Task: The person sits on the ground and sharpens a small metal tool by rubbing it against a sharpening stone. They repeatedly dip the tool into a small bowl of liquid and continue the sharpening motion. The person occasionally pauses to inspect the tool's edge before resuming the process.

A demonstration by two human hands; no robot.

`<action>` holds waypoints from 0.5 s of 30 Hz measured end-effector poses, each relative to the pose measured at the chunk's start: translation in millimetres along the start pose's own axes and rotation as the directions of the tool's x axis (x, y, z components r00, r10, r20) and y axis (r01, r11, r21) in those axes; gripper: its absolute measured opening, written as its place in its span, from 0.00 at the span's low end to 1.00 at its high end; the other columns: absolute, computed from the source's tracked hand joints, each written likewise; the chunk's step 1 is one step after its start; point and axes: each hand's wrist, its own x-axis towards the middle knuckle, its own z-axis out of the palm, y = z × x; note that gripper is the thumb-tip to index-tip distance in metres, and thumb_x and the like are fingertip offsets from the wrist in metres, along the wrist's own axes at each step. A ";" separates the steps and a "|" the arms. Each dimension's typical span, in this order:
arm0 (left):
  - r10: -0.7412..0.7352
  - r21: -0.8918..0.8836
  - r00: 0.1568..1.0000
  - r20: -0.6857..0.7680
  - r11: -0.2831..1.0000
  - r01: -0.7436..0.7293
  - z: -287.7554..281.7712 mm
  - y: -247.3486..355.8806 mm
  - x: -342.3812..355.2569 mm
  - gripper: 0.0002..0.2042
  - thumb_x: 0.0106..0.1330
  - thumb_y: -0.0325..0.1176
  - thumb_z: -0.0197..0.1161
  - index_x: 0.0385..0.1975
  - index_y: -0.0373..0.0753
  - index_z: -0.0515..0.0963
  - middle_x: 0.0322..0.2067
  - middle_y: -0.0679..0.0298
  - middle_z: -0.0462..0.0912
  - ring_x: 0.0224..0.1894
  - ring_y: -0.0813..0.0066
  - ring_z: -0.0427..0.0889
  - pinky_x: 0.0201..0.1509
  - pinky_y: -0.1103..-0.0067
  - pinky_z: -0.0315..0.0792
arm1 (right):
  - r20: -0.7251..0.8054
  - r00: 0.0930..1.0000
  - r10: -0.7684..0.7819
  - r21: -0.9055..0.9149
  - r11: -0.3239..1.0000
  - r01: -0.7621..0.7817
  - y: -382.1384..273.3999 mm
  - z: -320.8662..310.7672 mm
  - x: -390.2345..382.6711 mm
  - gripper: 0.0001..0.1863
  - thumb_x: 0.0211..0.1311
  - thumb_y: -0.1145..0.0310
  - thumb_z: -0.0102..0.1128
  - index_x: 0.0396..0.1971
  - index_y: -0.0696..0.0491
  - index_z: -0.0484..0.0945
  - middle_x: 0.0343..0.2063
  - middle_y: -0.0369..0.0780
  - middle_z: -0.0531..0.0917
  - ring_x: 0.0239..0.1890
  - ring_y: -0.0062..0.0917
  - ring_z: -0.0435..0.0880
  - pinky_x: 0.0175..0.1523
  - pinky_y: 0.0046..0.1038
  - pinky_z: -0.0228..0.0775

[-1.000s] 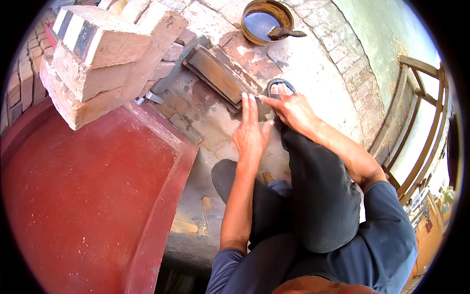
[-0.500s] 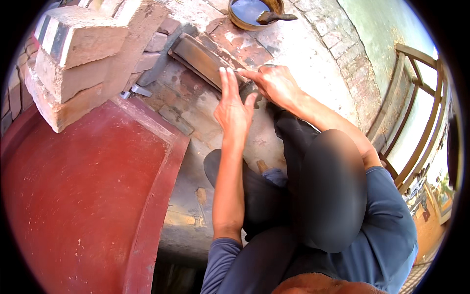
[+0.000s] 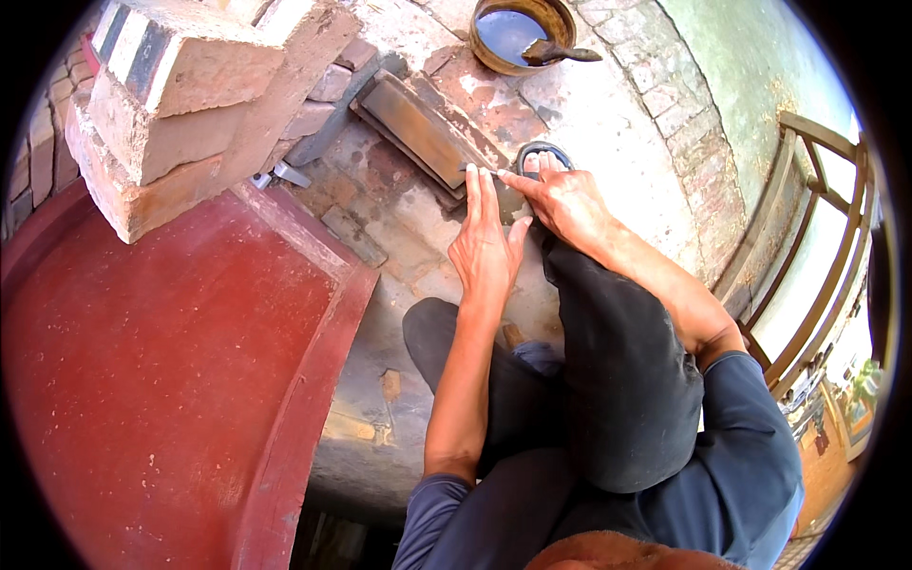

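A long rectangular block like a sharpening stone (image 3: 413,123), brown and wet-looking, lies on the paved ground in front of me. At its near end is my left hand (image 3: 483,252), with two fingers stretched out side by side and the thumb apart. Those fingertips rest at the block's edge, by a small dark piece too small to name. My right hand (image 3: 575,211) comes in from the right, its index finger pointing to the same spot and its other fingers curled. Whatever lies inside that grip is hidden.
Beyond the block stands a round bowl (image 3: 486,59) of liquid, a brush (image 3: 560,52) across its rim. Stacked bricks (image 3: 204,81) and a red panel (image 3: 161,351) are at left. My sandalled foot (image 3: 546,157) is beside the block; a wooden frame (image 3: 760,214) stands at right.
Both hands have slid a little toward me, to the near end of the block. The view has shifted slightly, and my sandalled foot shows more clearly.
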 end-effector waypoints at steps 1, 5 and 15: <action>-0.009 0.005 1.000 -0.004 1.000 0.009 -2.4 0.4 3.9 0.46 0.65 0.42 0.75 0.82 0.40 0.57 0.84 0.57 0.55 0.64 0.46 0.82 0.58 0.60 0.82 | -0.010 1.000 0.001 -0.006 1.000 -0.001 1.1 0.2 0.5 0.28 0.59 0.73 0.65 0.62 0.45 0.86 0.32 0.50 0.84 0.36 0.46 0.86 0.40 0.45 0.79; -0.023 0.033 0.999 -0.046 0.999 0.024 -12.6 -6.2 27.5 0.48 0.65 0.43 0.75 0.82 0.40 0.56 0.84 0.56 0.54 0.63 0.43 0.84 0.59 0.59 0.81 | -0.105 0.992 -0.064 0.106 0.991 0.075 -2.2 -0.7 33.5 0.22 0.62 0.69 0.64 0.57 0.47 0.87 0.22 0.47 0.85 0.25 0.44 0.87 0.31 0.43 0.78; -0.032 0.061 0.998 -0.046 0.997 0.035 -0.9 -8.7 24.4 0.51 0.64 0.42 0.75 0.84 0.41 0.52 0.85 0.56 0.51 0.63 0.46 0.84 0.57 0.60 0.83 | -0.024 1.000 -0.020 0.087 0.996 0.022 -4.3 -5.4 31.0 0.24 0.64 0.66 0.63 0.61 0.47 0.85 0.24 0.45 0.86 0.29 0.42 0.87 0.38 0.42 0.81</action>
